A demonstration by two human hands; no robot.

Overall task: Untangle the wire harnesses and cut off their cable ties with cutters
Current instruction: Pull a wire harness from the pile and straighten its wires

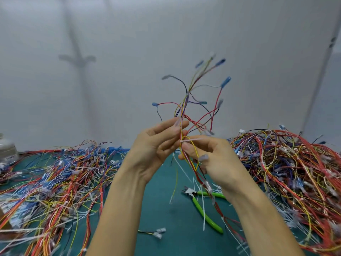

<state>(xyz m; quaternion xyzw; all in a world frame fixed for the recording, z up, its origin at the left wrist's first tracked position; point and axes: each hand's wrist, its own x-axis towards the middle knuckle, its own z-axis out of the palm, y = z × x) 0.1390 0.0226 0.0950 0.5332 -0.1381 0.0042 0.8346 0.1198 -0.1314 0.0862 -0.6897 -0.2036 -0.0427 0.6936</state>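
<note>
Pinching this harness (187,97) mid-air, left hand (156,145) up top and right hand (214,159) curled round it just under the white cable tie (188,140), I'm mid-untangle, and I reckon next one hand has to grab the green cutters (200,208) off the mat (162,209).

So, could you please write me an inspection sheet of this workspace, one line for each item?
Surface: green mat, visible mostly in the middle.
Job's things: harness held up in the air, a white tie around it between the hands; cutters lie on the mat, untouched.
Clutter: cut ties scattered on the mat; a short wire piece with connectors at the front.
Grippers: left hand and right hand both pinch the harness.
Cables: left pile and right pile, both tangled.
Surroundings: plain grey wall; white container at the left edge.
</note>
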